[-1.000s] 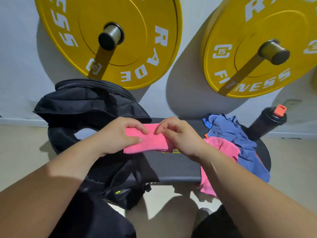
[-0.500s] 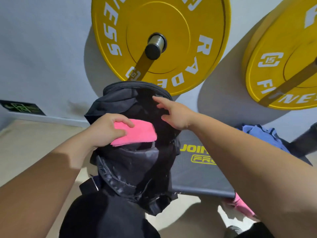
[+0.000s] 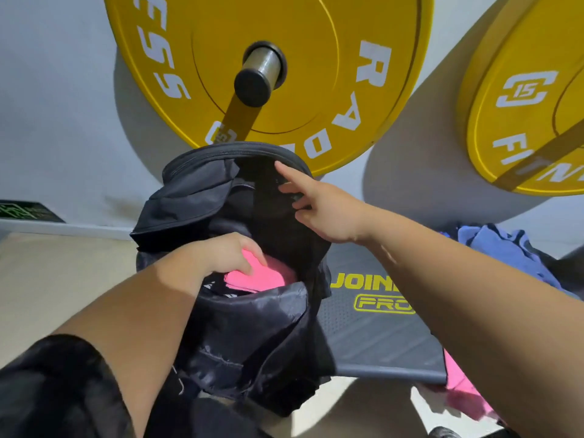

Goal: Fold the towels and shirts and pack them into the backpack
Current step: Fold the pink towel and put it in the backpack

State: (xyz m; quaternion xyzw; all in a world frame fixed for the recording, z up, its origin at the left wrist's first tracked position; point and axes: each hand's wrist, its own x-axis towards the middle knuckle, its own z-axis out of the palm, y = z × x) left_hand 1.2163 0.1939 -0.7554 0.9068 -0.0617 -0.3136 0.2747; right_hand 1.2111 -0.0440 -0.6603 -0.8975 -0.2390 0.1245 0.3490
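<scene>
A black backpack (image 3: 252,330) stands open at the left end of a dark bench (image 3: 373,339). My left hand (image 3: 226,256) grips a folded pink towel (image 3: 259,276) and holds it inside the backpack's mouth. My right hand (image 3: 319,207) grips the far rim of the opening with curled fingers, its index finger pointing out. A blue shirt (image 3: 508,251) lies crumpled at the right end of the bench. Another pink cloth (image 3: 464,387) hangs over the bench's front right edge.
Two big yellow weight plates (image 3: 316,74) (image 3: 521,121) hang on pegs on the grey wall, right above the backpack and bench. Beige floor (image 3: 57,286) lies to the left. A small dark sign (image 3: 25,211) sits at the wall's base.
My left hand carried the folded pink towel from the bench over to the backpack and down into its opening. My right hand let go of the towel and took the backpack's rim.
</scene>
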